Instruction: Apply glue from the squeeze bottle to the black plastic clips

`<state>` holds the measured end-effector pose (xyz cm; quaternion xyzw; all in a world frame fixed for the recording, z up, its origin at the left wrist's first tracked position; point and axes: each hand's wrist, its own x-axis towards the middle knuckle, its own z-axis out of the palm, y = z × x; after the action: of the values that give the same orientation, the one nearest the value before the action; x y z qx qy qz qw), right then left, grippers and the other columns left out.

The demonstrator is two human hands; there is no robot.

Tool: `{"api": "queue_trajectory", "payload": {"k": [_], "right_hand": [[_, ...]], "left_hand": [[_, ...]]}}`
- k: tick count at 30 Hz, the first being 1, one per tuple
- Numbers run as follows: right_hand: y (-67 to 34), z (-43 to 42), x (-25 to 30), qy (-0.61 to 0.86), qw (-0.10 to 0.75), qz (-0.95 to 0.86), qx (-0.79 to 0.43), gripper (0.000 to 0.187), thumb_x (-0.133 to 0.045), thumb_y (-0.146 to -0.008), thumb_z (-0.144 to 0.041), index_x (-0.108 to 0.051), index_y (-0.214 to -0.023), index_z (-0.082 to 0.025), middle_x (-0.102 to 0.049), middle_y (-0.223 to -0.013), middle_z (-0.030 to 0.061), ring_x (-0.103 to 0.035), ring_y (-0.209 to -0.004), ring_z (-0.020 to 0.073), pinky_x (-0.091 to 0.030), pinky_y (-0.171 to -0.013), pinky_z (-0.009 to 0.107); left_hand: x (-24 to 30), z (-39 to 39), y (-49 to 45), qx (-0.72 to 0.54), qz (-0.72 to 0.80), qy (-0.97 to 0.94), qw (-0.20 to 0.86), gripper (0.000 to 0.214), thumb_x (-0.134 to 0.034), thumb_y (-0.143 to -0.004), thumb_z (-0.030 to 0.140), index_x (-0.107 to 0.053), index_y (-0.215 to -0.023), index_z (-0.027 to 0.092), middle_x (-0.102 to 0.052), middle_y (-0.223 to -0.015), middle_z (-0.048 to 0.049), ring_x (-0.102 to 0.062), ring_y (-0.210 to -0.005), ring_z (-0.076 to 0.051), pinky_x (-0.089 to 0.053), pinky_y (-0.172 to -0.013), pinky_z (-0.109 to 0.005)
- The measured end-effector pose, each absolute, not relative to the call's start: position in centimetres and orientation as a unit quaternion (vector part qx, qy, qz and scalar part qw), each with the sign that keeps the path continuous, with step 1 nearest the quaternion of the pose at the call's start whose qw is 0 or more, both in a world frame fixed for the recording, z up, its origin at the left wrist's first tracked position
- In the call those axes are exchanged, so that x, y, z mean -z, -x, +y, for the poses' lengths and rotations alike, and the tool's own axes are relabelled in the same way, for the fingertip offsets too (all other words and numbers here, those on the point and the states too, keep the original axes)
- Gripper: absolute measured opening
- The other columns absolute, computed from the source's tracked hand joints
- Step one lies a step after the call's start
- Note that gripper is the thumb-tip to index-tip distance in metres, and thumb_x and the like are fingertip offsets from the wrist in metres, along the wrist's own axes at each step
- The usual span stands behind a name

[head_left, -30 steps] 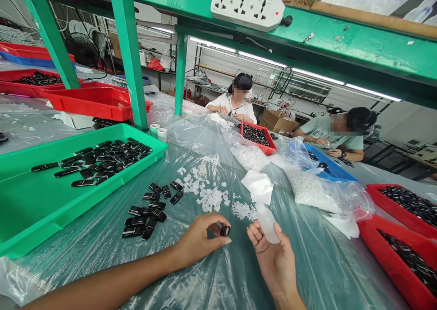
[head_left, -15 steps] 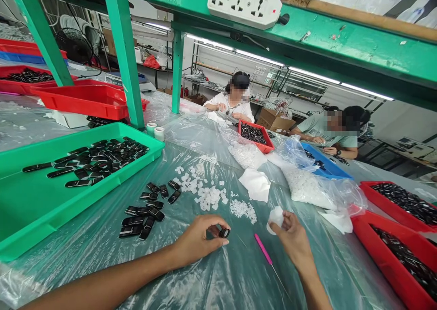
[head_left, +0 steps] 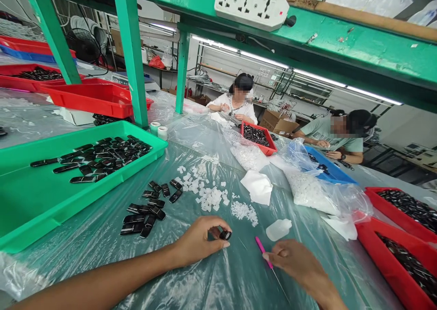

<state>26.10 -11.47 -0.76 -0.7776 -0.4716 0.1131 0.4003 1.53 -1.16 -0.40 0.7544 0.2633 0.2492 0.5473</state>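
Observation:
My left hand [head_left: 200,241] is closed around a small black part [head_left: 224,234], pinched between thumb and fingertips just above the plastic-covered table. My right hand [head_left: 296,265] lies low on the table with its fingertips pinching a pink-handled pick [head_left: 263,251] that rests on the sheet. A small white bottle [head_left: 279,229] lies on its side just beyond that hand. Left of my hands sits a group of black parts [head_left: 146,212], and behind them heaps of small white pieces [head_left: 208,196].
A green tray [head_left: 34,205] with black parts fills the left. Red trays [head_left: 399,264] of black parts stand at the right, a bag of white pieces [head_left: 309,189] and a white cloth [head_left: 256,185] in the middle. Two people work across the table. A green frame with a power strip [head_left: 251,5] runs overhead.
My right hand let go of the white bottle, which now lies on the table, and moved down to pinch the pink pick. My left hand stayed put with the black part.

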Motion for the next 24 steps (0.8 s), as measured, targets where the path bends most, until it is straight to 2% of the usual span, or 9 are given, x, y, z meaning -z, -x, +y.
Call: {"api": "queue_trajectory", "payload": {"k": [4,6,8,10,14,17,20,24], "right_hand": [[-24.4,-10.7,0.2,0.793,0.223,-0.536,-0.184,0.022,-0.07,-0.058,-0.024,-0.056,-0.041,-0.021,-0.053,-0.038,-0.0028,-0.043,-0.036,0.0123,-0.018,-0.041,0.023],[-23.8,-10.3,-0.3,0.796,0.188,-0.553,-0.158,0.022,-0.066,-0.061,-0.022,-0.056,-0.042,-0.021,-0.055,-0.043,-0.0017,-0.045,-0.04,0.0131,-0.019,-0.042,0.024],[-23.2,-10.0,-0.8,0.793,0.204,-0.56,-0.123,0.021,-0.064,-0.063,-0.023,-0.056,-0.044,-0.021,-0.054,-0.045,-0.0017,-0.045,-0.043,0.0136,-0.022,-0.043,0.024],[-22.7,-10.0,-1.3,0.775,0.26,-0.561,-0.131,0.018,-0.062,-0.068,-0.027,-0.058,-0.051,-0.022,-0.055,-0.048,-0.0017,-0.049,-0.046,0.0145,-0.028,-0.045,0.024],[-21.8,-10.6,-2.1,0.671,0.518,-0.502,-0.174,0.012,-0.062,-0.074,-0.032,-0.062,-0.074,-0.02,-0.064,-0.065,0.0011,-0.058,-0.057,0.0168,-0.045,-0.053,0.027],[-21.0,-11.3,-2.3,0.565,0.662,-0.472,-0.141,0.007,-0.063,-0.075,-0.027,-0.062,-0.077,-0.019,-0.067,-0.073,0.0037,-0.062,-0.06,0.0174,-0.05,-0.055,0.028],[-20.0,-11.5,-2.1,0.504,0.703,-0.481,-0.144,0.004,-0.061,-0.077,-0.022,-0.064,-0.078,-0.02,-0.067,-0.072,0.0037,-0.063,-0.057,0.0164,-0.051,-0.052,0.027],[-18.9,-11.3,-2.1,0.493,0.691,-0.501,-0.171,0.005,-0.06,-0.078,-0.02,-0.065,-0.077,-0.02,-0.067,-0.071,0.0042,-0.065,-0.059,0.0185,-0.053,-0.049,0.028]], "left_hand": [[0.4,-1.2,-1.5,-0.25,0.262,-0.758,0.542,0.022,-0.063,-0.076,0.029,-0.065,-0.097,0.019,-0.064,-0.097,-0.005,-0.059,-0.082,-0.017,-0.047,-0.071,-0.026],[0.4,-1.2,-1.6,-0.247,0.261,-0.761,0.541,0.022,-0.063,-0.076,0.028,-0.065,-0.097,0.019,-0.064,-0.097,-0.0051,-0.059,-0.082,-0.017,-0.047,-0.071,-0.026],[0.3,-1.2,-1.6,-0.239,0.257,-0.762,0.544,0.022,-0.063,-0.076,0.028,-0.065,-0.096,0.019,-0.064,-0.096,-0.0052,-0.059,-0.082,-0.017,-0.047,-0.07,-0.025],[0.2,-1.3,-1.5,-0.231,0.252,-0.766,0.544,0.021,-0.063,-0.076,0.029,-0.065,-0.096,0.019,-0.064,-0.096,-0.005,-0.059,-0.082,-0.017,-0.047,-0.071,-0.025],[0.0,-1.3,-1.4,-0.214,0.239,-0.778,0.54,0.022,-0.063,-0.077,0.03,-0.065,-0.097,0.021,-0.064,-0.096,-0.0046,-0.059,-0.082,-0.017,-0.047,-0.07,-0.024],[-0.2,-1.4,-1.3,-0.206,0.235,-0.788,0.53,0.022,-0.063,-0.077,0.03,-0.066,-0.097,0.021,-0.064,-0.095,-0.005,-0.059,-0.081,-0.017,-0.046,-0.067,-0.023],[-0.2,-1.5,-1.3,-0.201,0.231,-0.799,0.518,0.022,-0.062,-0.078,0.03,-0.066,-0.097,0.021,-0.064,-0.095,-0.0055,-0.059,-0.08,-0.017,-0.046,-0.064,-0.022],[0.1,-1.4,-1.4,-0.204,0.223,-0.803,0.513,0.022,-0.062,-0.078,0.03,-0.067,-0.097,0.021,-0.065,-0.094,-0.0055,-0.06,-0.08,-0.017,-0.046,-0.063,-0.021]]}}
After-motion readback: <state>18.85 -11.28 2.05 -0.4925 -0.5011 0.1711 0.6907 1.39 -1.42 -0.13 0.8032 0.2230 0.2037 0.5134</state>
